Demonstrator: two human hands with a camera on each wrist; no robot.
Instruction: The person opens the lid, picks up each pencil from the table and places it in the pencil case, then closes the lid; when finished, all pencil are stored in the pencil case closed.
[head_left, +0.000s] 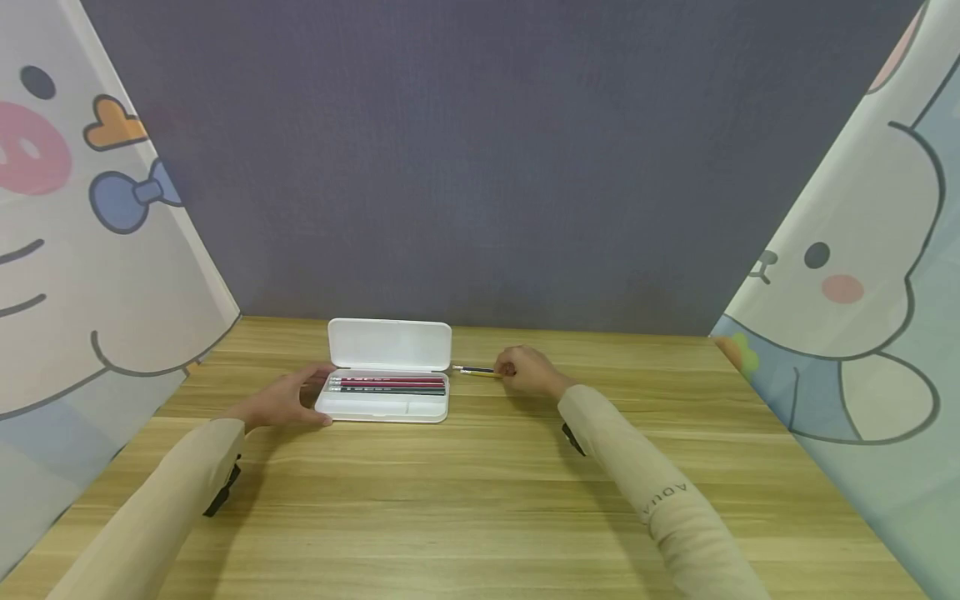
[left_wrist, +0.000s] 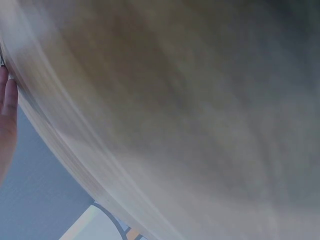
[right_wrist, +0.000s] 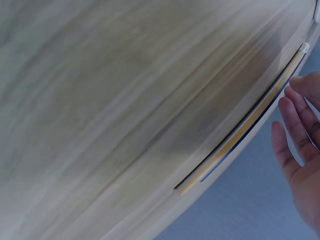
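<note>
My left hand (head_left: 288,400) is at the left end of a white pencil case (head_left: 363,412), thumb by its front corner and fingers by its back corner. Inside the raised-lid case lie several dark red and dark green pencils (head_left: 390,386). To the right of the case, a yellow pencil (right_wrist: 250,122) and a dark blue pencil (right_wrist: 255,120) lie side by side on the table. Over their right-hand part in the head view is my right hand (head_left: 528,371). Its thumb and index fingertips are right beside the blue pencil in the right wrist view, the other fingers nearly straight.
The wooden table (head_left: 480,508) runs back to a dark grey panel (head_left: 480,167). White cartoon-printed panels (head_left: 855,333) flank both sides. The case's lid (head_left: 390,343) stands up at the back, and its front strip has a small divider.
</note>
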